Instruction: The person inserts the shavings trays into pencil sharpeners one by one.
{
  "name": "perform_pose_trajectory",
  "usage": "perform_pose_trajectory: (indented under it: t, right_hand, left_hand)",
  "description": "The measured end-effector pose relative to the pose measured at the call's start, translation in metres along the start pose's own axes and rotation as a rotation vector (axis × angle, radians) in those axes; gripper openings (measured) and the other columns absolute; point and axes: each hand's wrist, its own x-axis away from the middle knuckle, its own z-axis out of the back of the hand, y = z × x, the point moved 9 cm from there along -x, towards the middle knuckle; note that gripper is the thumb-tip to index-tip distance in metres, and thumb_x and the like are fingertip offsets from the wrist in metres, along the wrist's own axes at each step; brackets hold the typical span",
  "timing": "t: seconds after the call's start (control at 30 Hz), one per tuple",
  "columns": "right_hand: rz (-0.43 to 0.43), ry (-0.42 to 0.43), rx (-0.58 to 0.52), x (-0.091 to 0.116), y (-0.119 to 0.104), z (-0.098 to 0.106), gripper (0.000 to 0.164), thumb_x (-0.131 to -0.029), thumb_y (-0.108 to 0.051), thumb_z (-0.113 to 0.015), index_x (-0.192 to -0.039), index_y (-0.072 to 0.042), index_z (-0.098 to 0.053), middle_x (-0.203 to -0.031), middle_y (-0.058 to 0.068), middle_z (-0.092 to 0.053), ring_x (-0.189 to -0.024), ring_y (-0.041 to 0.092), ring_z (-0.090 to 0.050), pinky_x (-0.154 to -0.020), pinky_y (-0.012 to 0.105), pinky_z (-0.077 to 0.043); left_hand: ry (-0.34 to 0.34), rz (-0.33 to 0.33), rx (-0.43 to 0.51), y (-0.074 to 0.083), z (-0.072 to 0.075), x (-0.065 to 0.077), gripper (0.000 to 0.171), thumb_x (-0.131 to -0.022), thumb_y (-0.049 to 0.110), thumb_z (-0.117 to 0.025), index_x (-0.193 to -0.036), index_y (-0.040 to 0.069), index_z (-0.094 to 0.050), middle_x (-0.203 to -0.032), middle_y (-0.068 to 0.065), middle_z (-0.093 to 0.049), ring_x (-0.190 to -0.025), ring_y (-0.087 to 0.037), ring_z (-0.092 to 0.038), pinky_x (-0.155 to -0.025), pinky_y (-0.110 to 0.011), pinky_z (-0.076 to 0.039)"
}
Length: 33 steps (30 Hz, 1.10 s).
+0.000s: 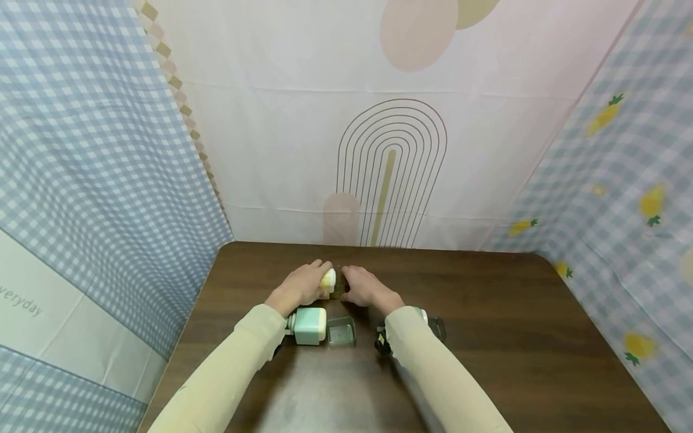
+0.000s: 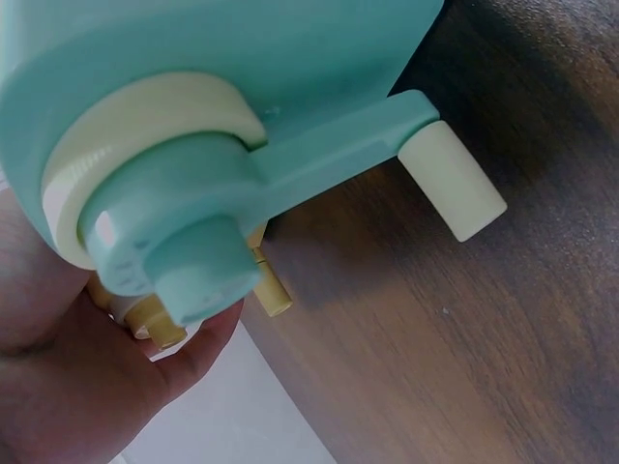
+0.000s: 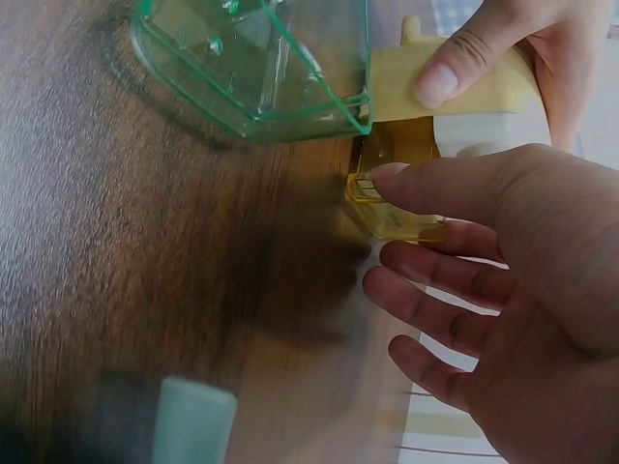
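Observation:
A yellow hand-crank pencil sharpener [image 1: 326,280] lies under my left hand [image 1: 305,283], whose thumb presses its side in the right wrist view. My right hand [image 3: 542,261] pinches the front of a transparent amber shavings drawer [image 3: 411,220] between thumb and fingers. That drawer sits partly out of the yellow sharpener's body [image 3: 464,87]. Nearer me, below my left wrist, is a green crank pencil sharpener [image 1: 310,326]. Its crank [image 2: 329,150] fills much of the left wrist view. Beside it lies a clear green drawer [image 1: 341,332], apart from its body.
A third sharpener [image 1: 421,314] is mostly hidden under my right sleeve, with a dark drawer [image 1: 437,328] and a black part [image 1: 382,340] showing. A pale green piece [image 3: 195,420] enters the right wrist view. Patterned cloths hang around the brown table [image 1: 520,337].

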Motion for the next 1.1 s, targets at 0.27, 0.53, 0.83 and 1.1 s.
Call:
perform_pose_trajectory:
  t: [0.27,0.53,0.83,1.1]
  right_hand:
    - [-0.002,-0.033,-0.005,0.0010,-0.0006,-0.0107,0.062,-0.090,-0.027,-0.074,-0.141,-0.001,-0.048,-0.134,0.014,-0.056,-0.123,0.029,-0.054,-0.099,0.043,-0.047]
    - [-0.005,-0.005,-0.040,-0.0025,-0.0021,-0.0029,0.070,-0.089,-0.023,-0.075,-0.146,0.002,-0.043,-0.140,0.017,-0.053,-0.127,0.031,-0.052,-0.102,0.043,-0.046]
    - [-0.008,0.002,-0.043,-0.0053,-0.0020,-0.0056,0.068,-0.090,-0.024,-0.075,-0.145,0.000,-0.044,-0.141,0.017,-0.052,-0.129,0.032,-0.051,-0.102,0.043,-0.046]
    - [-0.009,0.003,-0.047,-0.0045,-0.0033,-0.0050,0.069,-0.090,-0.024,-0.075,-0.146,0.000,-0.043,-0.144,0.018,-0.050,-0.132,0.033,-0.049,-0.104,0.043,-0.045]
  left_hand:
    - [0.004,-0.011,0.004,0.0023,-0.0066,0.0022,0.061,-0.090,0.031,-0.074,-0.142,0.018,-0.045,-0.135,-0.008,-0.051,-0.113,-0.031,-0.058,-0.090,-0.045,-0.052]
    - [0.020,-0.002,-0.018,0.0021,0.0012,-0.0003,0.062,-0.090,0.032,-0.073,-0.143,0.020,-0.044,-0.139,-0.008,-0.049,-0.115,-0.030,-0.058,-0.091,-0.045,-0.051]
    - [0.008,0.003,-0.015,-0.0018,-0.0010,-0.0030,0.063,-0.090,0.035,-0.074,-0.143,0.021,-0.044,-0.144,-0.008,-0.047,-0.119,-0.031,-0.057,-0.091,-0.047,-0.051]
    - [0.012,-0.003,-0.018,0.0003,0.0009,-0.0010,0.062,-0.090,0.034,-0.074,-0.143,0.021,-0.044,-0.141,-0.006,-0.049,-0.117,-0.030,-0.057,-0.092,-0.046,-0.051]
